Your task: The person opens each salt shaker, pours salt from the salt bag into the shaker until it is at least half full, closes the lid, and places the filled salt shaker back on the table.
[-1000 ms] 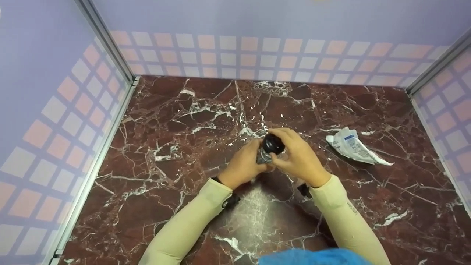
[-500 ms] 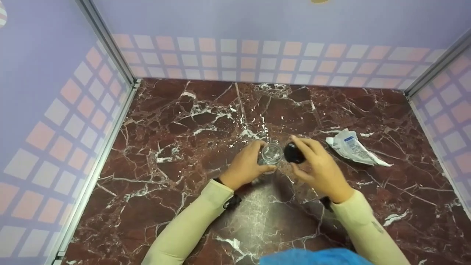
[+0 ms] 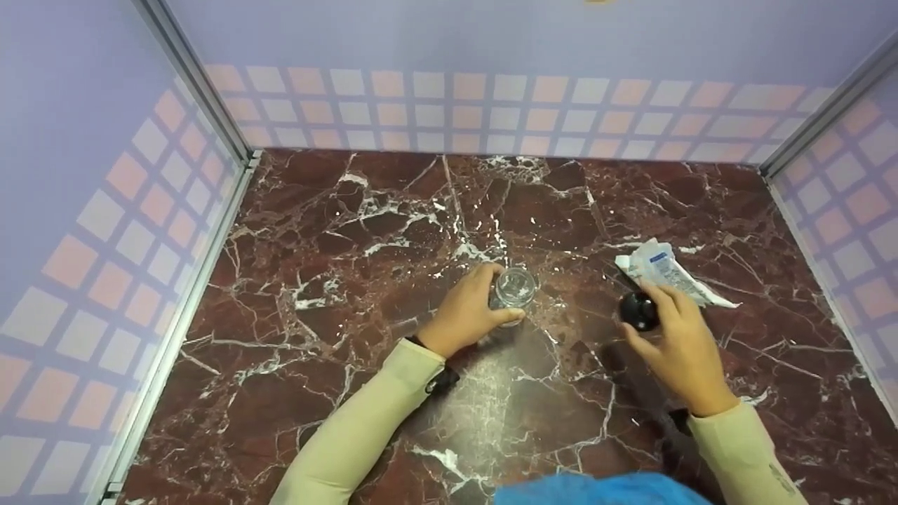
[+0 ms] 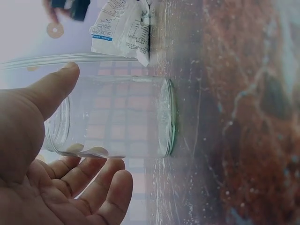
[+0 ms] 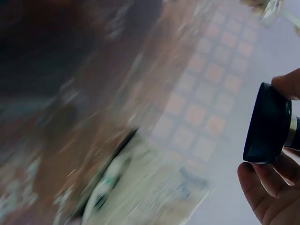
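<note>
A clear glass jar [image 3: 515,291] stands upright on the marble-patterned tabletop, its mouth uncovered, with some small white matter visible through the top. My left hand [image 3: 466,308] holds it between thumb and fingers; in the left wrist view the jar [image 4: 117,117] looks mostly see-through. Off to the right, my right hand [image 3: 677,344] grips a round black lid [image 3: 638,311] by its edge. The right wrist view shows that lid [image 5: 267,124] as a shallow cup shape, with a silver and black part behind it that the hand partly hides. It is held above the table.
A crumpled white packet [image 3: 670,270] with blue print lies just beyond the right hand. White flecks [image 3: 533,221] are scattered over the tabletop [image 3: 337,379] behind the jar. Lilac panels with pink and white squares [image 3: 470,112] enclose the left, back and right sides.
The black lid has come off the jar and moved right with my right hand, close to the packet. My left hand keeps holding the jar in the same place.
</note>
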`<state>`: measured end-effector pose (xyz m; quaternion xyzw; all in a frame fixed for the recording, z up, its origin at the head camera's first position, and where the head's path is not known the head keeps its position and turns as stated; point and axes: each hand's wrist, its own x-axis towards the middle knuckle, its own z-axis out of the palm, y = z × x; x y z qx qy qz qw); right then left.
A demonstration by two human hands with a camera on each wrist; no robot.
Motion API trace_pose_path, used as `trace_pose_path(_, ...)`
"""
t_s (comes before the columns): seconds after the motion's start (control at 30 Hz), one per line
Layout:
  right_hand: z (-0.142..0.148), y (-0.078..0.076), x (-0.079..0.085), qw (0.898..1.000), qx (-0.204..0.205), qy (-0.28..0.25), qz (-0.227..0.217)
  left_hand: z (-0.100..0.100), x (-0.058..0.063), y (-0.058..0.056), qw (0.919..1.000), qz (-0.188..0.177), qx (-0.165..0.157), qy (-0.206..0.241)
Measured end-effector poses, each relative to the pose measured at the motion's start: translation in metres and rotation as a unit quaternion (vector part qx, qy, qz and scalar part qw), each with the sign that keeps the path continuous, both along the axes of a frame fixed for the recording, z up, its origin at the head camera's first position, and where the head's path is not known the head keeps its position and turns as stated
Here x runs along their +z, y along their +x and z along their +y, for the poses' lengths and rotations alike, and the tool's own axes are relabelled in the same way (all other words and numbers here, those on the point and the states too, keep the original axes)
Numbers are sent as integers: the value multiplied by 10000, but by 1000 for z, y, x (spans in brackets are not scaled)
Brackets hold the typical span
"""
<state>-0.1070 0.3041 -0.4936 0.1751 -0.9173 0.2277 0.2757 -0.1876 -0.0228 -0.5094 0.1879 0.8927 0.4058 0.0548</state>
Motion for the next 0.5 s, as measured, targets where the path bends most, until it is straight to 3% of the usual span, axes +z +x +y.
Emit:
trace_pose_path(0.17, 22, 4, -10, 9987, -84, 465, -167, -1, -1, -2, 10000, 16, 0, 19)
trace_pose_path(0.5, 53, 21, -27, 9889, -1045, 761, -730, 0, 0, 0, 10000, -35, -25, 10)
